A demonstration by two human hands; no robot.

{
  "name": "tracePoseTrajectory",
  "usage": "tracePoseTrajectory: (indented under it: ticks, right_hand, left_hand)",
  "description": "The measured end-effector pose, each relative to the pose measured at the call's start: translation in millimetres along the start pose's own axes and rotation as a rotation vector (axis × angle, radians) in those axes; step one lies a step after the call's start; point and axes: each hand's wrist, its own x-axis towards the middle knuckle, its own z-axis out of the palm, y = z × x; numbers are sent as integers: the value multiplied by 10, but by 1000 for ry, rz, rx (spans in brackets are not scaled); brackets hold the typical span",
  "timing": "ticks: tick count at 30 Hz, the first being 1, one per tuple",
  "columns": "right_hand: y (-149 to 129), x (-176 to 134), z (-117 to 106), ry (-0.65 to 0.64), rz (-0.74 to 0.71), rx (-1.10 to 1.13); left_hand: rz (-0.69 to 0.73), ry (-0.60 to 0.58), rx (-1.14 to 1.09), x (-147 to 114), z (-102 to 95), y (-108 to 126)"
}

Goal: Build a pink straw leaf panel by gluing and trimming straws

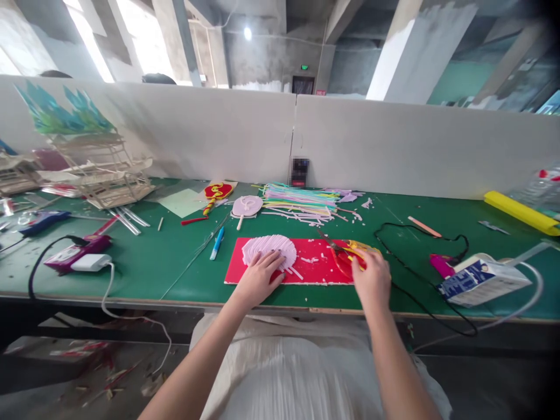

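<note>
On a red board [317,271] at the table's front edge lies a lilac rounded piece [266,245] covered with side-by-side strips. My left hand [261,274] rests flat on its lower part, fingers stretched out and partly hiding it. A pair of scissors [340,256] with red and yellow handles is in my right hand [371,274], over the board's right end. Their dark tips point up and left, away from the lilac piece. Short lilac scraps [310,259] lie on the board between the hands.
Behind the board are a bundle of pastel strips [301,201], a lilac lollipop shape [246,206] and a red-and-yellow ornament [217,191]. A blue pen [217,244] lies left. Power strip [79,254], black cord [387,224] and carton [483,283] flank the work area. A white partition [394,146] stands behind.
</note>
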Motion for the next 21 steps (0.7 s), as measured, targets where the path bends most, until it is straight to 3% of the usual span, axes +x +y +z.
tracePoseTrajectory:
  ticks: [4,7,10,15,18,20,21]
  right_hand:
    - [555,217,-132,-210,248,-341]
    - [790,274,-150,-420,282,-335]
    - [899,317,-114,-524,290,-249]
    - [878,438,-90,-467,322,-287]
    - [731,520,-110,-290,367,-333]
    - [554,551,-104,-176,297,-217]
    - [438,552,-90,-179,246,-87]
  left_hand:
    - [8,15,-10,2,-6,-4]
    - [7,14,-6,5,-8,-5]
    - [3,9,-6,7,-11,-2]
    - [0,-1,-3,7,-20,-2]
    - [-1,1,-2,7,-15,-9]
    - [5,1,-4,8,-7,-14]
    - [8,2,-4,8,-4,-15]
